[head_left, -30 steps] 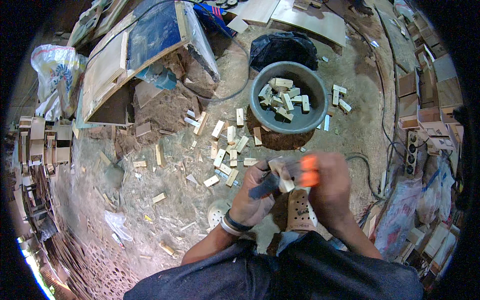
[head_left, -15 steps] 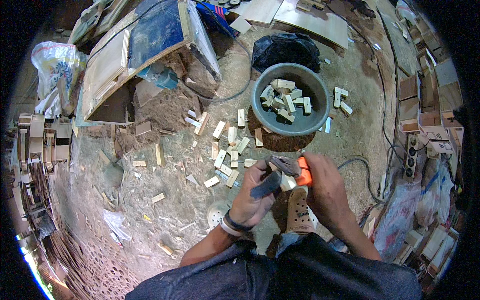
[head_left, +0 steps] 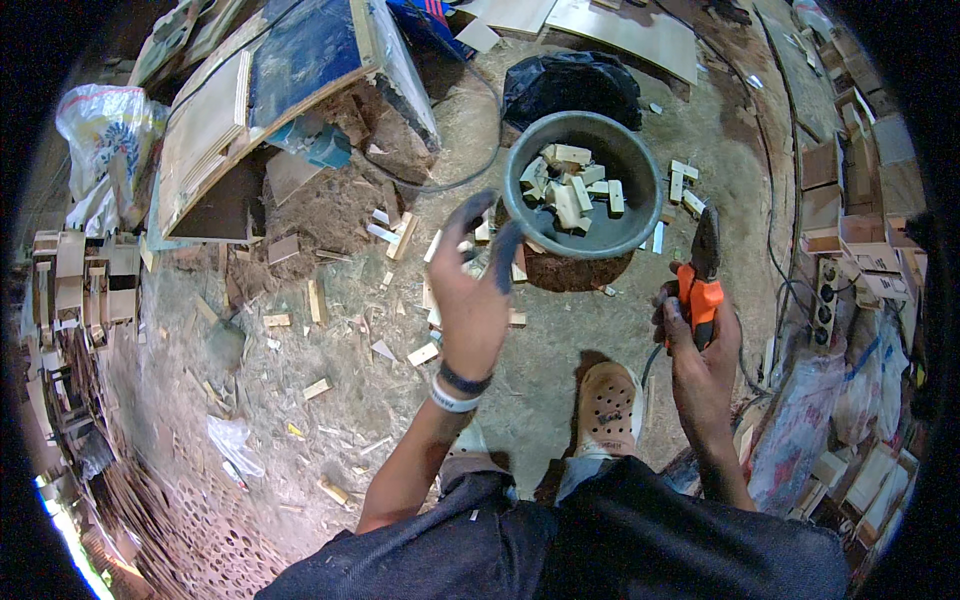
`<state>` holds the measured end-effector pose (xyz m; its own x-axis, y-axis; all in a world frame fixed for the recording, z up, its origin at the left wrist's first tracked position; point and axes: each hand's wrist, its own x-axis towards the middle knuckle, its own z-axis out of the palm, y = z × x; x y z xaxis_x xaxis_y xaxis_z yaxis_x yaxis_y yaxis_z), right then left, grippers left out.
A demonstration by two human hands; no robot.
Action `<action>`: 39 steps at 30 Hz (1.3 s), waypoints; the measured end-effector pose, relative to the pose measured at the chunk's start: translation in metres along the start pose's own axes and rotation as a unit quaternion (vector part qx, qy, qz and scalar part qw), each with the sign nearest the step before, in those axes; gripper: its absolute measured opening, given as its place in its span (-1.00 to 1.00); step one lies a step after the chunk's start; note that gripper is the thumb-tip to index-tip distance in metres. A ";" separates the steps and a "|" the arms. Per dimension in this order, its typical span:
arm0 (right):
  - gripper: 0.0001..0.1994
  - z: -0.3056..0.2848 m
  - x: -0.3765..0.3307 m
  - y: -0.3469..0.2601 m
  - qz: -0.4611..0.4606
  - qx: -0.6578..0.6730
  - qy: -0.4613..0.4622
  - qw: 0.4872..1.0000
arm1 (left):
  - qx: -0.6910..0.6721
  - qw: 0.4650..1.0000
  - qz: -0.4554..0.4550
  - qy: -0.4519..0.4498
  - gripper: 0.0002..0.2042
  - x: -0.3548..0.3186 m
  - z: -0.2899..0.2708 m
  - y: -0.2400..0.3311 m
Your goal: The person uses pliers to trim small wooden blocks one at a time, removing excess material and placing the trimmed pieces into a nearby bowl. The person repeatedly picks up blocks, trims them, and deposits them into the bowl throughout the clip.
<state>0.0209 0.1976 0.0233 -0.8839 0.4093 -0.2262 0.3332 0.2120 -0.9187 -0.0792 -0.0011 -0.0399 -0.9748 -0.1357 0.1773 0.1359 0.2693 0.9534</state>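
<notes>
My left hand (head_left: 472,302) is raised just left of the grey basin (head_left: 640,165), thumb and fingers apart with nothing between them. The fingertips look dark and stained. Inside the basin lies a heap of small pale wooden blocks (head_left: 567,205), some with a drilled hole. Off to the right, my right hand (head_left: 708,350) grips a pair of pliers (head_left: 700,292) by the orange handles, and the dark jaws point away from me. Loose wooden blocks (head_left: 423,354) lie on the floor under and beside my left hand, which partly hides them.
A black plastic bag (head_left: 572,92) sits behind the basin. Several blocks (head_left: 684,182) lie right of it. At the far left stands a blue-topped wooden frame (head_left: 310,65). A power strip (head_left: 824,300) and cables run along the right. My shoe (head_left: 606,405) is below.
My hands have parted: the left moved up and left to the basin and opened, letting go of a wooden block. My right hand carried the pliers to the right, away from the block.
</notes>
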 end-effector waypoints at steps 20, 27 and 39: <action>-0.65 0.005 -0.013 0.030 0.101 -0.041 -0.288 0.951 | -0.526 0.748 -0.370 -0.168 -0.65 -0.059 -0.041 -0.014; -0.66 0.011 -0.022 0.045 0.119 0.084 -0.420 0.896 | -0.491 0.781 -0.349 -0.168 -0.70 -0.057 -0.038 0.000; -0.68 0.003 -0.020 0.051 0.162 0.169 -0.497 0.835 | -0.474 0.779 -0.321 -0.256 -0.57 -0.059 -0.045 0.007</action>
<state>0.0547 0.1975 -0.0201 -0.6566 -0.5789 -0.4835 0.6447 -0.0982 -0.7581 -0.0127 -0.0341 -0.0330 -0.8055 0.5117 -0.2988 -0.5755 -0.5555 0.6002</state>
